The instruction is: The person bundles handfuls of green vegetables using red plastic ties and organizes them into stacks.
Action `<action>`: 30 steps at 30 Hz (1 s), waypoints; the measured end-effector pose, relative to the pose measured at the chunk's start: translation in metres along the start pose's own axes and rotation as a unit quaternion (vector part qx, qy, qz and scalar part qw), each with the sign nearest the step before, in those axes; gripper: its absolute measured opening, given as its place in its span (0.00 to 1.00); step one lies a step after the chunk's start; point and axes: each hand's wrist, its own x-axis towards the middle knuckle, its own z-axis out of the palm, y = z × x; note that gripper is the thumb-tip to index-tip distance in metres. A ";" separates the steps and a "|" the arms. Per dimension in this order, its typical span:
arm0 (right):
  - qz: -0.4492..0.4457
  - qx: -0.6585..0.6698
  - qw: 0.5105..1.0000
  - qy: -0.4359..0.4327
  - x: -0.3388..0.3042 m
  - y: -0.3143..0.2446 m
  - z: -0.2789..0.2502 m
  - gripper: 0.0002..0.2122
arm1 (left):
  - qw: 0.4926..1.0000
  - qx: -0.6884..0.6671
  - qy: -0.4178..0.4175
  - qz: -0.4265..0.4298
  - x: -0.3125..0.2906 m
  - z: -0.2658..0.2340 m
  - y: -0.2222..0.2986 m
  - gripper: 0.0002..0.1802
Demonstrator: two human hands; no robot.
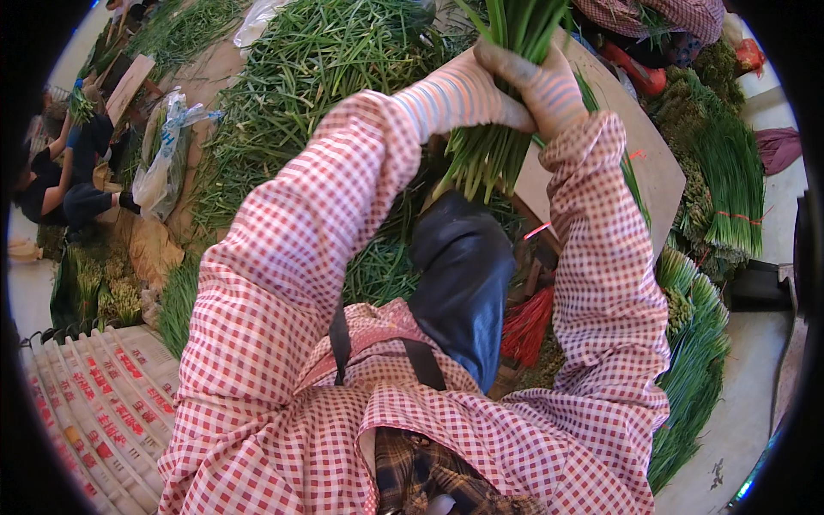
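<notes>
At the top centre, my left hand [468,93] and my right hand [554,96], in striped knit gloves, are closed around a bunch of garlic chives [486,156]. Its long green leaves rise above my gloves, and the paler cut ends point down toward my dark-covered knee [459,275]. My hands sit side by side, the right one's fingers wrapped across the front of the stalks. Part of the bunch's middle is hidden behind the gloves. Beneath my right forearm lies a pale board [657,184] with a few loose leaves along it.
Loose green leaves are heaped [309,77] to the left. Tied green bundles [730,184] lie along the right side. Red tie strands [528,330] hang beside my knee. A white slatted crate [103,403] stands at lower left. Another person [73,176] works at far left.
</notes>
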 end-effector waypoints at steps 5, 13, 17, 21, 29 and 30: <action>0.138 0.165 0.971 -0.102 -0.019 -0.012 0.061 0.28 | 0.937 -0.339 0.082 -0.027 -0.091 -0.016 0.019 0.35; -0.027 -0.491 0.828 -0.270 -0.058 -0.012 0.184 0.26 | 0.748 -0.584 0.315 0.019 -0.220 0.010 -0.028 0.33; -0.102 -0.278 0.879 -0.374 -0.041 -0.003 0.181 0.21 | 0.731 -0.576 0.347 0.115 -0.244 -0.004 -0.028 0.27; -0.034 0.033 0.987 -0.156 -0.078 -0.024 0.131 0.22 | 0.722 -0.529 0.388 0.221 -0.263 -0.049 -0.016 0.22; -0.275 0.251 0.924 0.091 -0.171 0.036 0.172 0.39 | 0.727 -0.494 0.393 0.269 -0.242 -0.053 0.015 0.27; -0.275 0.264 0.919 0.105 -0.163 0.036 0.179 0.38 | 0.720 -0.505 0.395 0.267 -0.239 -0.048 0.016 0.27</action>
